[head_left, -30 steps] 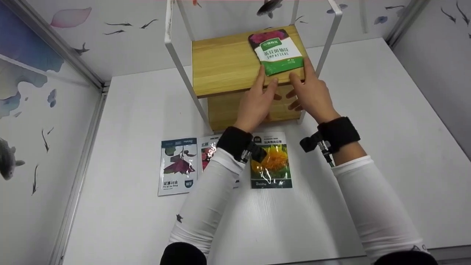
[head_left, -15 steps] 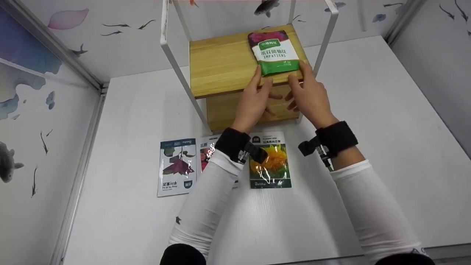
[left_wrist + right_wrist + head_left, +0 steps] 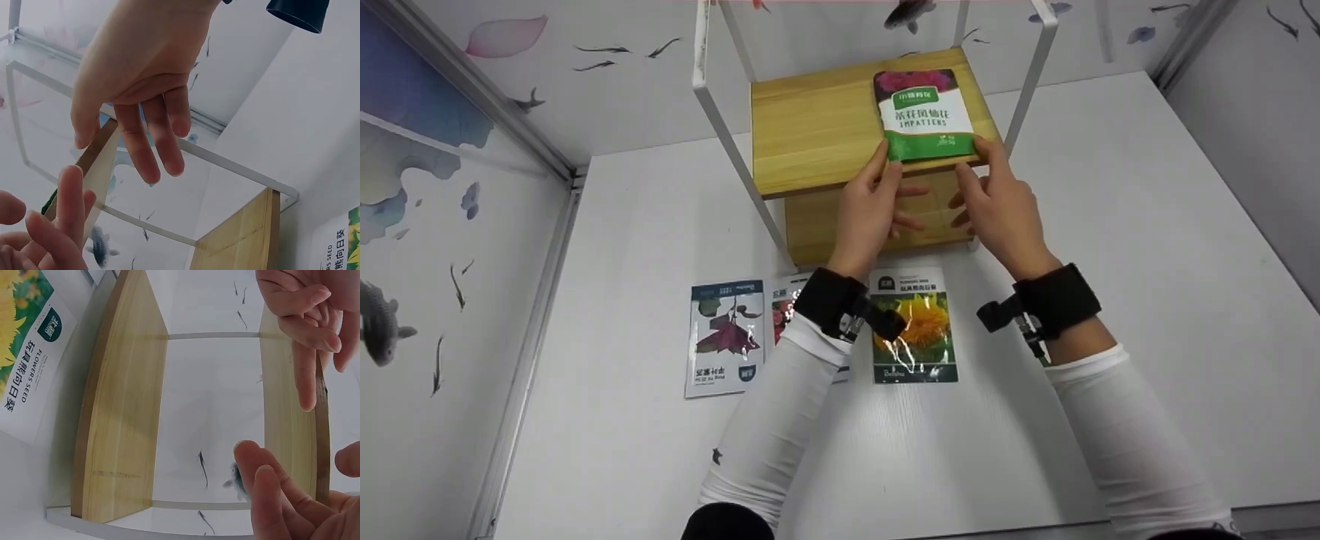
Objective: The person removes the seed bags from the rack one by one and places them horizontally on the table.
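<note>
An impatiens seed packet (image 3: 928, 114), green, white and dark pink, lies flat on the right part of the upper wooden shelf (image 3: 817, 124), close to its front edge. My left hand (image 3: 867, 214) touches the packet's lower left corner with an extended index finger. At the lower right corner, the index finger of my right hand (image 3: 1006, 214) does the same. Both thumbs sit by the shelf's front edge. In the left wrist view the other fingers (image 3: 160, 135) of my left hand hang loosely below the shelf board. Neither hand grips the packet.
Below the rack on the white table (image 3: 615, 315) lie a sunflower seed packet (image 3: 915, 330), a packet with a purple plant (image 3: 725, 337), and a red-flowered packet (image 3: 781, 315) partly hidden by my left arm. White metal posts (image 3: 731, 150) flank the shelves. A lower shelf (image 3: 817, 232) sits underneath.
The impatiens packet has turned from a tilt to nearly square with the shelf and slid slightly toward the front edge. Both hands have drawn back a little with it.
</note>
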